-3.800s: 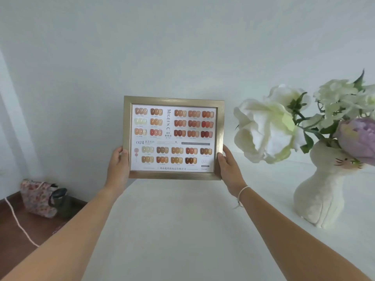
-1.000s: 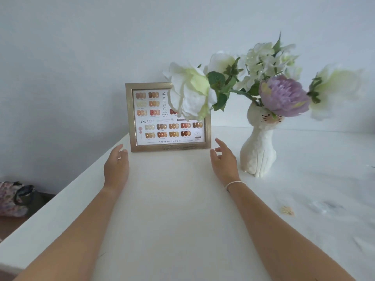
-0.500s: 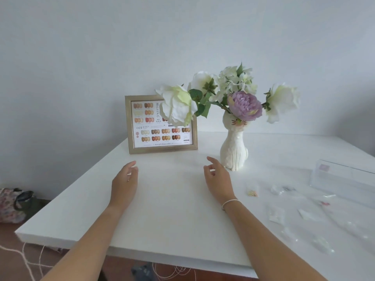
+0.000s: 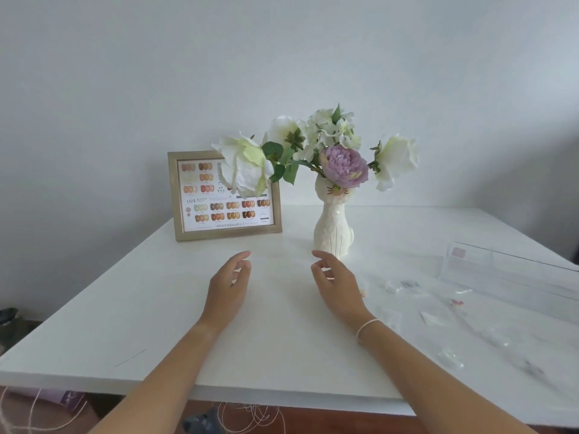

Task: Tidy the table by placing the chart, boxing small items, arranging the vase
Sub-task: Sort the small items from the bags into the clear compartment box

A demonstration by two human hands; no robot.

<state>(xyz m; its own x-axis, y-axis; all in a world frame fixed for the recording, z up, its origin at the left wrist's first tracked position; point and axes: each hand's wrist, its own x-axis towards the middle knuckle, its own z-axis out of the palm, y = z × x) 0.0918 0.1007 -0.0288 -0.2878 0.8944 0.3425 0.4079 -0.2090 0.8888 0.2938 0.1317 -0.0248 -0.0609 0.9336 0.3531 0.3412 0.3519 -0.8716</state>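
A gold-framed nail colour chart stands upright at the back left of the white table, against the wall. Right of it stands a white cat-shaped vase with white and purple flowers; one white bloom covers part of the chart. A clear plastic box lies at the right edge. Several small clear packets are scattered in front of it. My left hand and my right hand hover empty over the table's middle, fingers loosely curled and apart, the right one just in front of the vase.
A white wall runs behind the table. Below the front edge I see brown floor, loose white strings and a dark object. A bag sits on the floor at the far left.
Both hands let go of the chart, which now stands against the wall. They have drawn back toward me and shifted right, closer together. My view has pulled back, showing the box and packets.
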